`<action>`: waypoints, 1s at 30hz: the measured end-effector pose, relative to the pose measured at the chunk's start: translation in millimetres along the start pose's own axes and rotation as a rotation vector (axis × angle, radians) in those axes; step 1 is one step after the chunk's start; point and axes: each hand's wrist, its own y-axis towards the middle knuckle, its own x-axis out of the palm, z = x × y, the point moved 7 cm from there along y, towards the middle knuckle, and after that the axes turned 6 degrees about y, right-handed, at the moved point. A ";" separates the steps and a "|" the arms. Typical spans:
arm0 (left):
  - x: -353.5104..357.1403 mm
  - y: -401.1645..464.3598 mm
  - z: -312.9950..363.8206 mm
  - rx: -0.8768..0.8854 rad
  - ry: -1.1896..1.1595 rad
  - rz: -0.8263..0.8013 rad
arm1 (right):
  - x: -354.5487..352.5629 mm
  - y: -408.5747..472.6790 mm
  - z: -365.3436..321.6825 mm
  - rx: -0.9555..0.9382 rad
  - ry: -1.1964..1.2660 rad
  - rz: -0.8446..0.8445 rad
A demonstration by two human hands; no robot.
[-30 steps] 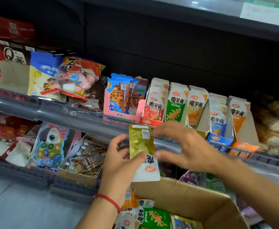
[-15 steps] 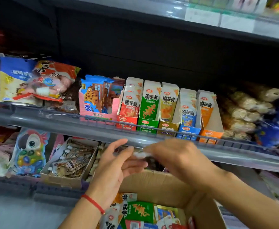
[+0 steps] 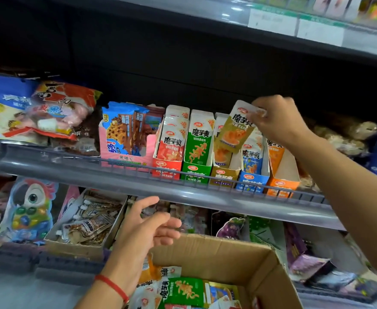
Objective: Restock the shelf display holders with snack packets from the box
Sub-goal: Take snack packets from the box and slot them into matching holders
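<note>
The right hand [image 3: 276, 121] was raised to the shelf and pinched a gold snack packet [image 3: 235, 128] by its top edge, between thumb and fingertips. The packet hung tilted just above the gold display holder [image 3: 224, 177], not yet inside it. The left hand [image 3: 145, 230] was lower, above the near edge of the cardboard box [image 3: 234, 255], with relaxed fingers spread and holding nothing. The two hands were well apart.

Around the right hand, the red holder [image 3: 166, 170] and the green holder [image 3: 196, 172] looked nearly full; the blue holder [image 3: 252, 181] and the orange holder [image 3: 282, 184] seemed to have room. Below the left hand, the box contained more packets [image 3: 183, 291], so I judged that the restocking was in its middle part, with several packets left.
</note>
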 end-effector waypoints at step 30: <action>4.7 -4.5 -48.5 0.057 1.281 -0.140 | 184.6 -270.0 -58.9 -0.145 0.124 -1.006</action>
